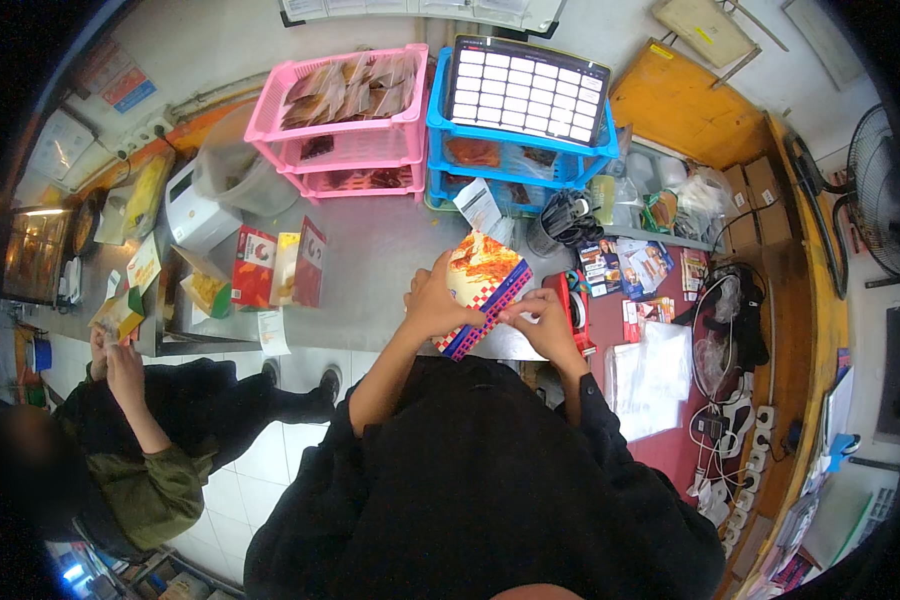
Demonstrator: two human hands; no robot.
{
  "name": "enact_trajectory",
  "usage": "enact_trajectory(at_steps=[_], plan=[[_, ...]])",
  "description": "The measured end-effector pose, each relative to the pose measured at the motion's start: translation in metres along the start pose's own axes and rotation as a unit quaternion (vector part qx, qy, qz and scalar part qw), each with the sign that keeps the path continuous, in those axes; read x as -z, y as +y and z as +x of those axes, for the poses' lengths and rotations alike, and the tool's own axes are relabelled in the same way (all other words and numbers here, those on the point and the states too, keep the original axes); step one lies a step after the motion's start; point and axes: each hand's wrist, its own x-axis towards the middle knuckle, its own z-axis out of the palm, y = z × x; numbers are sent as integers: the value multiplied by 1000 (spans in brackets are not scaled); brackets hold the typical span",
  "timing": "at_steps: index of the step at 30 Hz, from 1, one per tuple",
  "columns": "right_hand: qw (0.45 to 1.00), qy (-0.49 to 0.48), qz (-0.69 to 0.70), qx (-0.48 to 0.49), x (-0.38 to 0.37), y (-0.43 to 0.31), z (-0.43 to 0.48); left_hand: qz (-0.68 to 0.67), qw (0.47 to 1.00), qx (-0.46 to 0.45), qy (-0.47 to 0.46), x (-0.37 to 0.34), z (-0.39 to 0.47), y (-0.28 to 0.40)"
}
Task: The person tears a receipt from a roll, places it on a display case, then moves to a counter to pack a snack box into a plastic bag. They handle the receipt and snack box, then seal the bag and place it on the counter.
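Note:
A printed food carton (491, 264), with a fried-food picture, a red check pattern and a blue band, is tilted in front of my body above the steel counter. My left hand (436, 304) wraps around its left side, thumb across the front. At its right edge, my right hand (546, 322) pinches with thumb and forefinger by the blue band; what lies between those fingertips is too small to tell. A red tape dispenser (574, 307) stands just beyond my right hand. Behind the carton, a white printed slip (478, 205) leans near a cup of black utensils (557, 225).
Left on the steel counter (356, 262) stand red food boxes (255, 262) and a white printer (199, 210). Pink (337, 131) and blue tiered racks (521, 169) line the back, a tablet (529, 90) on the blue one. Plastic bags (649, 375) lie right. A co-worker's hands (120, 360) hold something left.

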Motion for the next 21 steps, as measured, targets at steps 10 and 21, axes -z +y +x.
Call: enact_trajectory(at_steps=[10, 21], plan=[[997, -27, 62, 36, 13, -24, 3, -539, 772, 28, -337, -24, 10, -40], [980, -50, -187, 34, 35, 62, 87, -630, 702, 47, -328, -31, -3, -48]])
